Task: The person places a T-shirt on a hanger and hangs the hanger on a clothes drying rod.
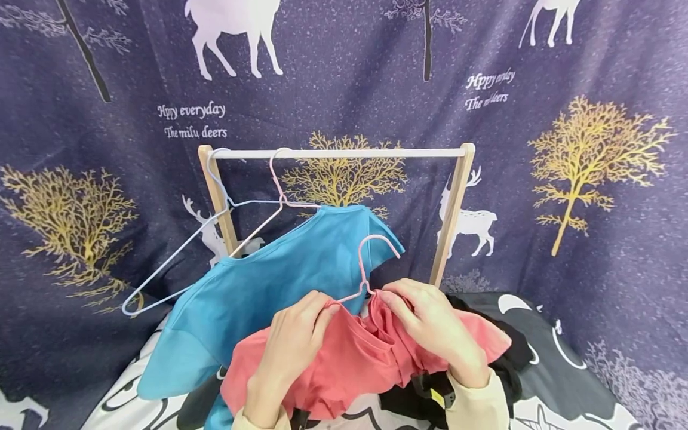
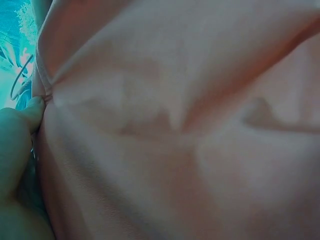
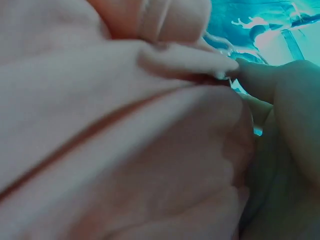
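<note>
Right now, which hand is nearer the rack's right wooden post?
Right. In the head view, the right hand pinches the coral garment just below the visible lower end of the post; the left hand pinches it farther left.

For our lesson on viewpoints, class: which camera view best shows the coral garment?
The head view: it shows the coral garment from side to side, partly covered by the left hand and right hand gripping it. The left wrist view shows only a creased close-up; the right wrist view, only folds up close.
</note>
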A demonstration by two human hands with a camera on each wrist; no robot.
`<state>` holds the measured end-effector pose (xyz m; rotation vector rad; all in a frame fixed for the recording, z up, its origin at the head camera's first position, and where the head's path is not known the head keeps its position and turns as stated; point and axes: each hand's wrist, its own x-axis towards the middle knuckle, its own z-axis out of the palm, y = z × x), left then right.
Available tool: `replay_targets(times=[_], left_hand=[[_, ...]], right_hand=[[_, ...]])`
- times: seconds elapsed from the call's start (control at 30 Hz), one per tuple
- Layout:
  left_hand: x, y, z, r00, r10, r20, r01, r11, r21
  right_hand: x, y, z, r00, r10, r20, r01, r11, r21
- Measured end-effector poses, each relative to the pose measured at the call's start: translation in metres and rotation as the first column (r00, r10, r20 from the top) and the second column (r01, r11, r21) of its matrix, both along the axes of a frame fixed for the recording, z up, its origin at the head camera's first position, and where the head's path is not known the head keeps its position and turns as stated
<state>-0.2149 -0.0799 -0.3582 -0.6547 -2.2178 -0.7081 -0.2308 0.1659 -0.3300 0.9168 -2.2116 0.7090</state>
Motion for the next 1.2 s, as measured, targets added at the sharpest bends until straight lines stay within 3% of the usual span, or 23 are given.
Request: replay_targets(times=[0.27, 0.53, 0.77, 0.93, 1.2], left_hand=[[-0.001, -0.007, -0.001, 1.000, 0.004, -0.012, -0.004, 1.000, 0.015], [-0.002, -0.016, -0.002, 1.000, 0.022, -0.016, -0.022, 0.999, 0.035], [0.000, -0.025, -0.001, 0.997, 0.076, -0.001, -0.076, 0.996, 0.041], [-0.002, -0.032, -0.001, 0.992, 0.118, -0.049, -0.116, 0.993, 0.028], [-0.004, -0.043, 0.000, 0.984, 0.157, -0.082, -0.153, 0.987, 0.058]], right_hand=[[-0.002, 0.007, 0.000, 1.000, -0.005, -0.017, 0.004, 1.000, -0.003], [-0.003, 0.013, -0.001, 0.996, -0.089, 0.017, 0.089, 0.996, -0.007], [-0.002, 0.022, -0.001, 0.974, -0.226, -0.030, 0.225, 0.973, -0.044], [-0.003, 0.029, 0.000, 0.952, -0.294, -0.091, 0.289, 0.955, -0.065], [-0.006, 0.040, -0.001, 0.938, -0.304, -0.168, 0.293, 0.952, -0.089]])
